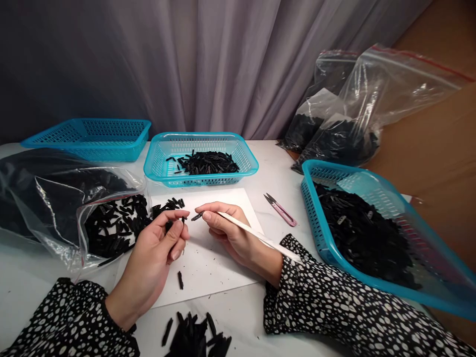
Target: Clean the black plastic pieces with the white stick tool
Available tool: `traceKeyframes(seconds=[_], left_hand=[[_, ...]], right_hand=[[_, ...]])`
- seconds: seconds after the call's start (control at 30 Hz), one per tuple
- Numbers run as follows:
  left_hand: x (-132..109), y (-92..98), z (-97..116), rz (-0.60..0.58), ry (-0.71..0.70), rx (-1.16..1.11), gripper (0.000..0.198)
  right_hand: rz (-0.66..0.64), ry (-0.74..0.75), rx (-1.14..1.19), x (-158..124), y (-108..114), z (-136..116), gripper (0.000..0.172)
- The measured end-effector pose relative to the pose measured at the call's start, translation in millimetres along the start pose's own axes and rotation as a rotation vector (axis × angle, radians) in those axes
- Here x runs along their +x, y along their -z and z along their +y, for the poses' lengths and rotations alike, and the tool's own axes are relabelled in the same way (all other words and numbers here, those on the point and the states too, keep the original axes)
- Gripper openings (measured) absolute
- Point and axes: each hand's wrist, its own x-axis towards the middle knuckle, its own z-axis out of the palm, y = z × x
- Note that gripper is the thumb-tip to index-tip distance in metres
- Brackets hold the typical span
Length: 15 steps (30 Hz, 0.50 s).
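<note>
My left hand is curled above a white paper sheet, its fingertips pinched on a small black piece. My right hand grips a long white stick tool like a pen, its dark tip pointing left, close to the left fingertips. One loose black piece lies on the paper below my hands. More black pieces sit at the paper's far left corner.
An open clear bag spills black pieces at left. An empty blue basket stands behind it. Two other blue baskets, centre and right, hold black pieces. Pink snips, two bags and a near pile are present.
</note>
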Motion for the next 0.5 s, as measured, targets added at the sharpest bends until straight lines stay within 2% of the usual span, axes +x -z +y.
traceKeyframes(seconds=[0.2, 0.5], left_hand=[[-2.9, 0.3, 1.6, -0.020, 0.051, -0.039, 0.038], [-4.8, -2.1, 2.3, -0.036, -0.003, -0.001, 0.034]], right_hand=[[-0.020, -0.017, 0.021, -0.2, -1.4, -3.4, 0.024], [0.014, -0.037, 0.169, 3.9, -1.2, -2.3, 0.025]])
